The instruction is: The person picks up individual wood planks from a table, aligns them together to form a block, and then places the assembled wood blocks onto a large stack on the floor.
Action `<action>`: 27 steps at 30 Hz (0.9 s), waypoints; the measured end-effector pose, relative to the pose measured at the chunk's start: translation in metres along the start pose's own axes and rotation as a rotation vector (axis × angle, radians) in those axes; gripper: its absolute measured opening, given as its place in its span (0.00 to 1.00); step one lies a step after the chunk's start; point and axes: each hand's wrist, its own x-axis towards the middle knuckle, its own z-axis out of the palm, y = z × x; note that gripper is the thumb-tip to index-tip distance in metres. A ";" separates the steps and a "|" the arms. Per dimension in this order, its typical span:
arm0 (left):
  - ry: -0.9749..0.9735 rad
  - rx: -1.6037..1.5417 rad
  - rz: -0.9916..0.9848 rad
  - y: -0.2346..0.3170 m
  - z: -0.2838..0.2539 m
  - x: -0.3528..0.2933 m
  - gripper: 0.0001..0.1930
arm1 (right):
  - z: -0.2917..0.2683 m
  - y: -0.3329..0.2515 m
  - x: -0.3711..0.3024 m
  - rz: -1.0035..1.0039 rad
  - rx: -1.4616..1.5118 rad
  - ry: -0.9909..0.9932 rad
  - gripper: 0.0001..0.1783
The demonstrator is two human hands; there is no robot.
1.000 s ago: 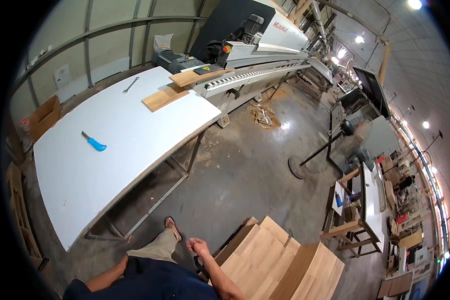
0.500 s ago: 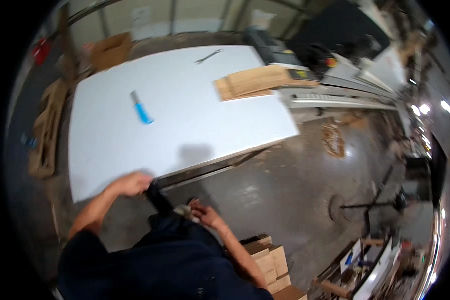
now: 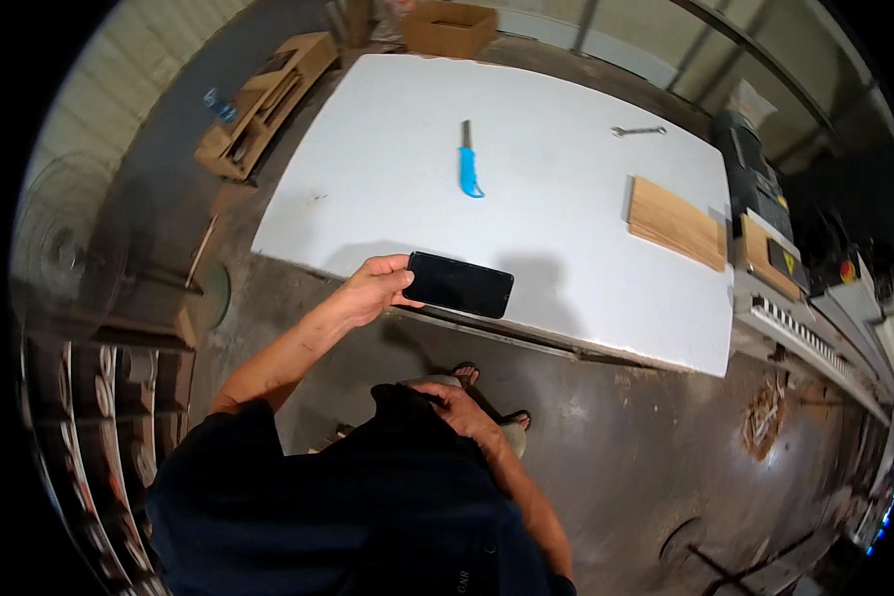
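Note:
My left hand [image 3: 377,285] is closed on one end of a black smartphone [image 3: 461,286], its dark screen facing up. The phone hovers over the near edge of a large white-topped table [image 3: 368,179]. Down at my waist, my right hand [image 3: 464,409] has its fingers bent against the hem of my dark shirt [image 3: 395,405], seemingly gripping it; the fingertips are partly hidden. A saw-like blade with a blue handle [image 3: 469,174] lies on the table beyond the phone. Farther right on the tabletop rests a metal wrench [image 3: 639,131].
Wooden boards [image 3: 675,221] lie at the table's right end, beside a long machine [image 3: 800,328]. A cardboard box [image 3: 450,29] and a low wooden stand [image 3: 268,104] are behind and left. At lower left stands a filled shelf rack [image 3: 109,437]; a fan [image 3: 70,248] is above it.
My left hand has raised the phone from beside my waist to above the table edge. My right hand stays near my waist. The view has turned left.

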 end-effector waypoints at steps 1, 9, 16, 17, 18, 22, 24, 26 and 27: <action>-0.024 -0.012 0.036 -0.014 -0.012 -0.002 0.13 | -0.002 -0.007 0.000 -0.009 0.001 -0.038 0.24; 0.135 -0.123 0.109 -0.050 0.023 -0.056 0.15 | -0.032 -0.035 -0.036 -0.120 -0.121 -0.312 0.25; 0.245 -0.096 0.108 -0.084 0.061 -0.087 0.14 | -0.046 -0.010 -0.079 -0.209 -0.321 -0.225 0.23; 0.236 -0.013 0.120 -0.091 0.062 -0.095 0.13 | -0.050 -0.014 -0.088 -0.253 -0.357 -0.202 0.22; 0.231 0.063 0.126 -0.100 0.061 -0.105 0.13 | -0.055 -0.023 -0.099 -0.241 -0.343 -0.226 0.22; 0.135 0.449 0.105 -0.115 0.067 -0.150 0.13 | -0.083 -0.053 -0.139 0.098 -0.313 -0.312 0.18; 0.108 0.824 -0.007 -0.112 0.082 -0.165 0.14 | -0.089 -0.053 -0.146 0.209 -0.235 -0.320 0.18; 0.070 0.830 -0.025 -0.119 0.098 -0.171 0.17 | -0.092 -0.050 -0.150 0.150 -0.271 -0.335 0.19; 0.035 0.846 0.071 -0.126 0.104 -0.171 0.20 | -0.092 -0.049 -0.150 0.156 -0.271 -0.348 0.19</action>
